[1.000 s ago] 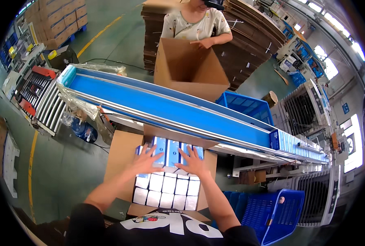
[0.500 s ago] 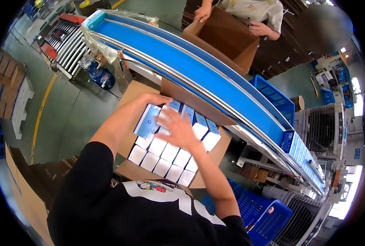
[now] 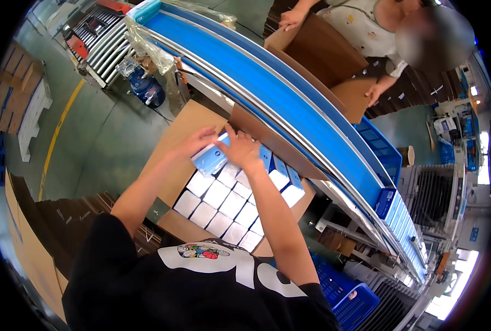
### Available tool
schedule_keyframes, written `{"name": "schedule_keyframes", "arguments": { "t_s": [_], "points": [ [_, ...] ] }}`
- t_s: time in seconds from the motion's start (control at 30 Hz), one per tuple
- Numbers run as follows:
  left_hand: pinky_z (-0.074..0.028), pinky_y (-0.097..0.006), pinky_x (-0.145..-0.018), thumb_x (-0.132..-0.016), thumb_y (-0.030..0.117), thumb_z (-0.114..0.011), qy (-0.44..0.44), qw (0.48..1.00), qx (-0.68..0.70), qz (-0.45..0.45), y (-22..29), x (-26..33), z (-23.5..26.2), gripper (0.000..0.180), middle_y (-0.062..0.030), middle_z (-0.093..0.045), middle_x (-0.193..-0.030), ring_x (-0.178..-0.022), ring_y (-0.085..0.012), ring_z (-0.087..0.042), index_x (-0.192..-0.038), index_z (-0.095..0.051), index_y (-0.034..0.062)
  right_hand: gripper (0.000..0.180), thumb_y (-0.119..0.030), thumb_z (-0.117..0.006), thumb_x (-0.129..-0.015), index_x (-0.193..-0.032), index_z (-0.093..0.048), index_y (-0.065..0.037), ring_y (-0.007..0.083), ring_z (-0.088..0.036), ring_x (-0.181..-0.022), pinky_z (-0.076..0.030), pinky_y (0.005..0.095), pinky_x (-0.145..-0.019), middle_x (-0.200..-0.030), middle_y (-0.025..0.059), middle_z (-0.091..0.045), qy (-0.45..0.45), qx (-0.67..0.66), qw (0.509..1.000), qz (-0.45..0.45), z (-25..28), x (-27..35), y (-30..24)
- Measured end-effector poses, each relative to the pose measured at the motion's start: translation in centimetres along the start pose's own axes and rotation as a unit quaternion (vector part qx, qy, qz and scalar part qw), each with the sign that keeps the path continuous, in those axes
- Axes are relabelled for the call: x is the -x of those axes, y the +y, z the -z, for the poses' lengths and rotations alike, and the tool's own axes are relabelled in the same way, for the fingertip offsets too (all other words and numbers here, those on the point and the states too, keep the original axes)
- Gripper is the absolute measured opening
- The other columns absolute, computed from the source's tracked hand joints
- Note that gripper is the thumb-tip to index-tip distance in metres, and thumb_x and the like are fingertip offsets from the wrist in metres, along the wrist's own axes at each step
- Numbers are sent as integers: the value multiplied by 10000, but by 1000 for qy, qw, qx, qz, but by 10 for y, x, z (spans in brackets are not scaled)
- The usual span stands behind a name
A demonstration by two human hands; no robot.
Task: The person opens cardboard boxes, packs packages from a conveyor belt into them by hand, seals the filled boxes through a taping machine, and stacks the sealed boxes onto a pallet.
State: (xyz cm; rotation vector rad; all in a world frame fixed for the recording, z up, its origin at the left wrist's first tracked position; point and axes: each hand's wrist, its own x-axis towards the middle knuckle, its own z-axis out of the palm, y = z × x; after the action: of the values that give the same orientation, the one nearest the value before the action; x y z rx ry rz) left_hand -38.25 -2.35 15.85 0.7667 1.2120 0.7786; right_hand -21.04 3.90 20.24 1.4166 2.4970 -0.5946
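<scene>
An open cardboard carton in front of me holds rows of white-and-blue packs, their white ends facing up. One blue pack lies tilted across the far left corner, its printed blue side up. My left hand is at the far edge of this pack, its fingers curled toward the carton's corner. Over the right end of the same pack my right hand bends its fingers down, thumb toward my left hand. The fingertips of both hands are partly hidden.
Beyond the carton a blue conveyor belt runs diagonally, with a row of blue packs at its right end. Across it another person's hands hold an empty brown carton. Blue crates and a roller table stand nearby.
My right hand has moved left and away from me to the tilted pack's end. My left hand has shifted slightly left. The other person's carton has turned, one hand lower on its flap.
</scene>
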Motion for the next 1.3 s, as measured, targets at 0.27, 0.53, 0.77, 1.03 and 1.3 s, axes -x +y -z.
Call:
{"name": "schedule_keyframes", "arguments": {
  "t_s": [0.27, 0.53, 0.77, 1.03, 1.3],
  "points": [
    [-303, -435, -1028, -636, 235, -770, -3, 755, -608, -246, 6, 75, -53, 818, -130, -198, -1445, -1282, -363, -268, -1345, -361, 226, 763, -699, -284, -802, -1211, -544, -110, 278, -459, -1180, -360, 373, -967, -1297, 132, -471, -195, -115, 974, -20, 6, -43, 27],
    [-440, -401, -885, -620, 272, -773, 73, 956, -219, -181, -7, 13, -21, 758, -156, -465, -1260, -1037, -346, -525, -1295, -445, 166, 769, -680, -191, -842, -1255, -484, -102, 304, -390, -1232, -296, 360, -1019, -1346, 141, -408, -179, -156, 970, -56, 22, -27, 29],
    [-426, -371, -878, -599, 338, -756, -107, 830, -545, -38, 77, -43, -28, 793, -207, -515, -1206, -1085, -341, -512, -1287, -446, 95, 761, -599, -496, -794, -1366, -331, -125, 325, -311, -1286, -257, 369, -1047, -1390, 186, -330, -33, -224, 973, 40, 23, 46, 70],
    [-335, -436, -990, -669, 199, -713, 195, 861, -434, -180, -30, -1, -45, 879, -245, -219, -1409, -1212, -420, -366, -1393, -223, 106, 925, -675, -618, -609, -1379, -295, -276, 329, -250, -1321, -235, 586, -1006, -1441, 117, -266, -81, -165, 983, -22, -2, 57, 95],
    [-357, -388, -979, -699, 197, -685, 119, 926, -354, -58, 19, -32, -36, 860, -222, -323, -1362, -1222, -348, -384, -1392, -196, 55, 674, -538, -547, -767, -1283, -443, -117, 281, -477, -1166, -388, 383, -952, -1304, 138, -463, -209, -32, 967, -142, 10, 24, 97]
  ]
}}
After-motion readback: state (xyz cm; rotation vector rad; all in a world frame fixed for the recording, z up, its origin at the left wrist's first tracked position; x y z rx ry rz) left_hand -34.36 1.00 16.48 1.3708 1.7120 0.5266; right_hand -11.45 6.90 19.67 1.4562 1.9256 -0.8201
